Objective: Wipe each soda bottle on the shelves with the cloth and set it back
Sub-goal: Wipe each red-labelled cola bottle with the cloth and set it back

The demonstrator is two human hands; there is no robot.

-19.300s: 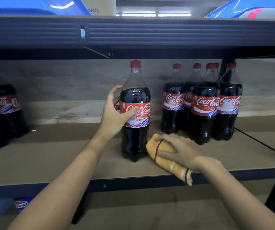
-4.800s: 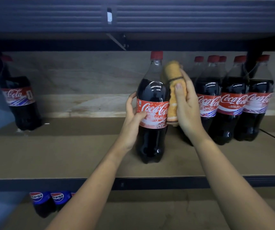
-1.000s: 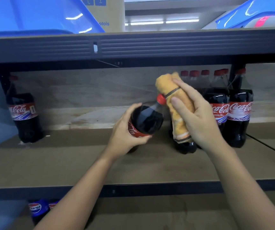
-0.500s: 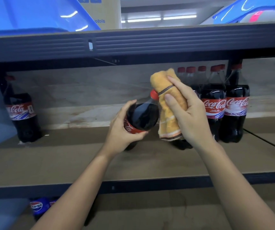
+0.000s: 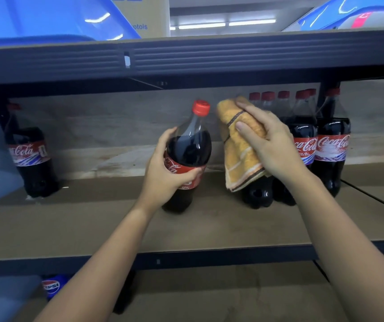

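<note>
Left hand (image 5: 167, 173) grips the soda bottle (image 5: 187, 156) at its label, long axis tilted, cap toward the right hand (image 5: 267, 145), which clutches the cloth (image 5: 239, 156) just beside it, apart

Dark metal shelf beam (image 5: 232, 56) above the hands, plywood back panel (image 5: 116, 126) behind them, ceiling strip lights (image 5: 227, 23) overhead, blue bins (image 5: 35, 17) top shelf.
</note>
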